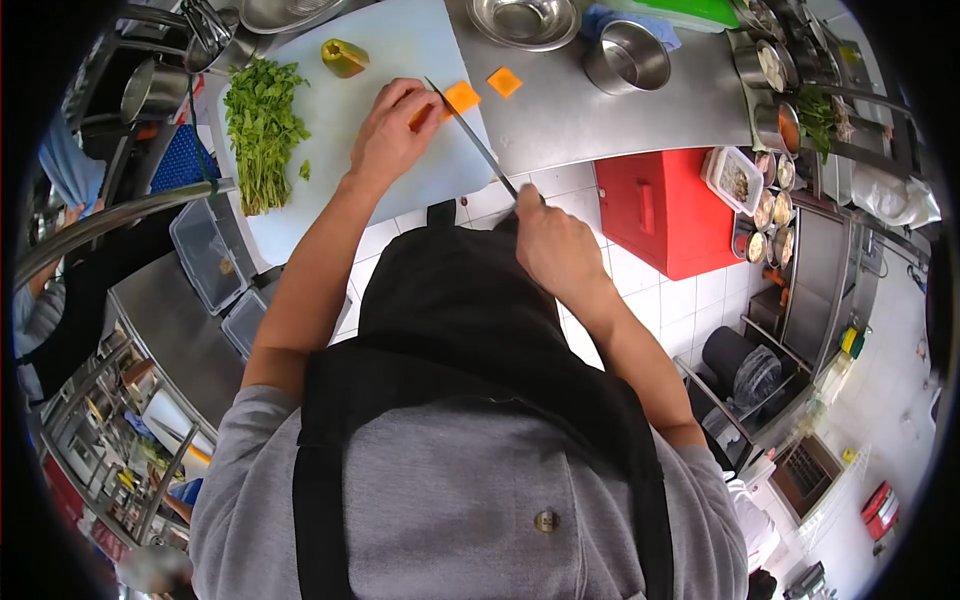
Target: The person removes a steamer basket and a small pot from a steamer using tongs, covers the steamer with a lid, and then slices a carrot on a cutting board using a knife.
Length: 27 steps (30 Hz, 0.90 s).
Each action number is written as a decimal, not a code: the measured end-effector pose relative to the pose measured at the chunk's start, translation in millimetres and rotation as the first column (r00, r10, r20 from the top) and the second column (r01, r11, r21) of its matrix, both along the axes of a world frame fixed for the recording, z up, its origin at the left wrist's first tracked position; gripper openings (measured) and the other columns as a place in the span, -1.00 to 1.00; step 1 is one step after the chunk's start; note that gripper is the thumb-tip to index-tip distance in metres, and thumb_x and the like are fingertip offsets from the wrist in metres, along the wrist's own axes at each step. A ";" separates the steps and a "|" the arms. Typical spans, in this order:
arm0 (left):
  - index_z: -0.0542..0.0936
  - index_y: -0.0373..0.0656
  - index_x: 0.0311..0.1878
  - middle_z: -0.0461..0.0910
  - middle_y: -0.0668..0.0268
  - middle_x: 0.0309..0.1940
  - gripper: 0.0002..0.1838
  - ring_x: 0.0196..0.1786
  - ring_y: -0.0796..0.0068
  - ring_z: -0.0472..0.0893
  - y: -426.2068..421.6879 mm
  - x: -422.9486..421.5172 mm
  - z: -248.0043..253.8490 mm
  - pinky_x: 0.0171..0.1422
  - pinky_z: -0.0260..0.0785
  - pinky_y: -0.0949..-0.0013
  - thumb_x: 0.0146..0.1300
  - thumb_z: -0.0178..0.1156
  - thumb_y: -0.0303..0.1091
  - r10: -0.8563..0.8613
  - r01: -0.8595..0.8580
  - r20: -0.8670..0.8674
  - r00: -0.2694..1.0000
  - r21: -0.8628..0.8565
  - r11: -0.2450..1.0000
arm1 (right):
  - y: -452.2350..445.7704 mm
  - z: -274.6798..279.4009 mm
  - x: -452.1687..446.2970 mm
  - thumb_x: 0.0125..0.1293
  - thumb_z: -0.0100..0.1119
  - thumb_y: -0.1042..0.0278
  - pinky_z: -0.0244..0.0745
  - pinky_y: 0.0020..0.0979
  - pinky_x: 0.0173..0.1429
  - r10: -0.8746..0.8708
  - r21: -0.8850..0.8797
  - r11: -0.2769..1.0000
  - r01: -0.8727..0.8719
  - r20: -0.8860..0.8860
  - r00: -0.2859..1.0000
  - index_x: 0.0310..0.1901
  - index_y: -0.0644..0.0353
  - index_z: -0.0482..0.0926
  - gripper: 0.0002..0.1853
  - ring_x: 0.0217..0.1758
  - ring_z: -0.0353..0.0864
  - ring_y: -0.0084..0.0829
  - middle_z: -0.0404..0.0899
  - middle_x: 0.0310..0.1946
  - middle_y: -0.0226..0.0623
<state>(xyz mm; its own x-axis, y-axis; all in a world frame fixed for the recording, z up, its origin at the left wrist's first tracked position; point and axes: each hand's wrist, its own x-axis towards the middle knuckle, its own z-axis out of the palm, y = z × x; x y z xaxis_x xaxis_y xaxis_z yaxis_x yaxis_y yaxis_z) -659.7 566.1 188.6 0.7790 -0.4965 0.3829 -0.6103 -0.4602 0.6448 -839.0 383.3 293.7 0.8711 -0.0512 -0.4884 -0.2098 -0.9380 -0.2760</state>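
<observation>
My right hand (560,245) is wrapped round the handle of a kitchen knife (475,140). The blade slants up and left across the right edge of a pale cutting board (400,40), its tip near my left fingers. With its fingers curled, my left hand (393,135) presses on an orange vegetable block (420,118), mostly hidden under the fingertips. Just right of the blade lies a flat orange slice (462,97). Farther right, a second square orange slice (504,82) rests on the steel counter. A bunch of leafy greens (263,140) and a green-and-orange cut vegetable (345,58) lie on the board.
A steel pot (628,60) and a shallow steel bowl (525,18) stand along the counter. Below it is a red box (650,215), with a plastic tub (733,180) and several small containers beyond. A metal rail (120,225) and another person's sleeve (42,315) are at left.
</observation>
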 end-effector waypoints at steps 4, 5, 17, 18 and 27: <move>0.69 -0.03 -0.08 0.58 0.34 -0.04 -0.85 0.02 0.23 0.61 -0.5 0.7 1.1 0.11 0.54 0.19 0.29 0.34 -0.39 -0.006 0.006 -0.014 1.000 -0.003 1.000 | 0.9 -39.5 17.4 0.33 -0.01 0.52 0.72 -0.06 -0.18 0.021 0.029 0.999 -0.022 0.041 0.999 0.23 0.52 0.37 -0.55 -0.29 0.79 0.05 0.71 -0.40 0.08; 0.70 -0.01 -0.08 0.58 0.33 -0.03 -0.86 0.01 0.23 0.61 -1.1 1.8 2.5 0.13 0.53 0.18 0.31 0.33 -0.39 -0.004 0.004 -0.029 1.000 -0.004 1.000 | 1.1 -44.2 19.2 0.33 -0.01 0.52 0.72 -0.06 -0.18 0.027 0.029 0.999 -0.028 0.049 0.998 0.23 0.52 0.37 -0.55 -0.29 0.79 0.05 0.71 -0.40 0.08; 0.65 -0.11 -0.11 0.58 0.29 -0.06 -0.86 -0.01 0.13 0.56 3.2 2.0 4.8 0.13 0.51 0.14 0.28 0.32 -0.44 -0.026 0.026 0.031 0.999 -0.007 1.000 | 5.8 -30.3 11.1 0.33 0.00 0.51 0.71 -0.03 -0.19 -0.013 -0.009 1.000 0.014 0.058 0.998 0.15 0.45 0.38 -0.62 -0.31 0.78 0.08 0.72 -0.34 0.09; 0.65 -0.11 -0.11 0.58 0.29 -0.06 -0.86 -0.01 0.13 0.56 3.0 1.9 4.4 0.13 0.51 0.14 0.28 0.32 -0.44 -0.025 0.025 0.029 0.999 -0.008 1.000 | 7.1 -22.7 6.8 0.33 0.00 0.51 0.70 -0.03 -0.20 -0.007 -0.023 1.000 0.008 0.075 0.997 0.15 0.45 0.38 -0.62 -0.33 0.77 0.08 0.72 -0.36 0.07; 0.68 -0.13 -0.10 0.59 0.30 -0.11 -0.82 -0.04 0.16 0.59 2.0 1.7 5.0 0.04 0.54 0.16 0.22 0.36 -0.46 -0.002 0.003 0.050 0.999 -0.025 1.000 | 7.7 11.4 -11.8 0.31 0.05 0.51 0.69 -0.02 -0.26 -0.037 -0.015 0.999 0.037 0.024 0.999 0.12 0.43 0.37 -0.64 -0.38 0.76 0.07 0.69 -0.41 0.03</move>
